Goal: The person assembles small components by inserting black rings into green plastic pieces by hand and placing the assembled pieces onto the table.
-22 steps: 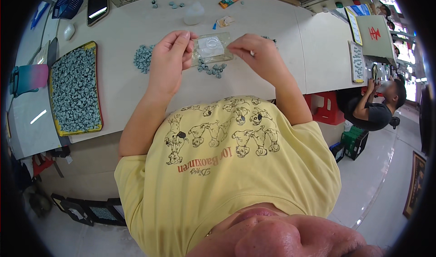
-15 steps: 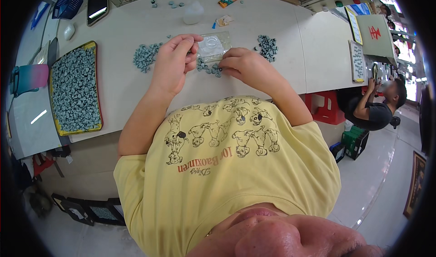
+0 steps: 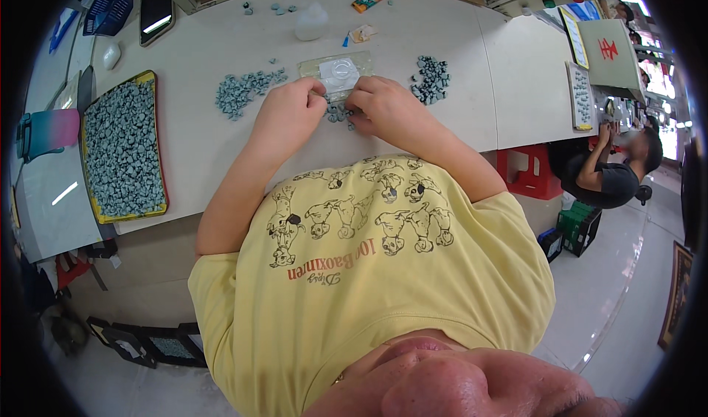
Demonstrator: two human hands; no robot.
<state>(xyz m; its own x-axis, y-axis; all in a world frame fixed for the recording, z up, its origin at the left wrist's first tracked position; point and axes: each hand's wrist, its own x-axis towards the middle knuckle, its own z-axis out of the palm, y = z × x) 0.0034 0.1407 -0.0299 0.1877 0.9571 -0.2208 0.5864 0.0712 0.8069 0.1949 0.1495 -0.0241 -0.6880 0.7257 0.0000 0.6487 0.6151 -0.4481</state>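
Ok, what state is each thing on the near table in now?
Left hand: fingers curled, contents hidden
Right hand: fingers bent down, grip unclear
Clear pad: lying flat, partly covered
Left grey-blue pile: loose, spread out
Right darker pile: loose, heaped
Yellow-rimmed tray: filled with grey-blue pieces
Phone: lying flat, screen dark

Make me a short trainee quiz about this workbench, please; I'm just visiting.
1. True or false: the large yellow-rimmed tray beside the tumbler lies to the left of the person's left hand.
2. Which is nearest the right hand? A) phone; B) heap of small pieces to its right; C) blue basket.
3. What colours blend on the tumbler's body?

Key: 1. True. 2. B. 3. Pink and blue-green.
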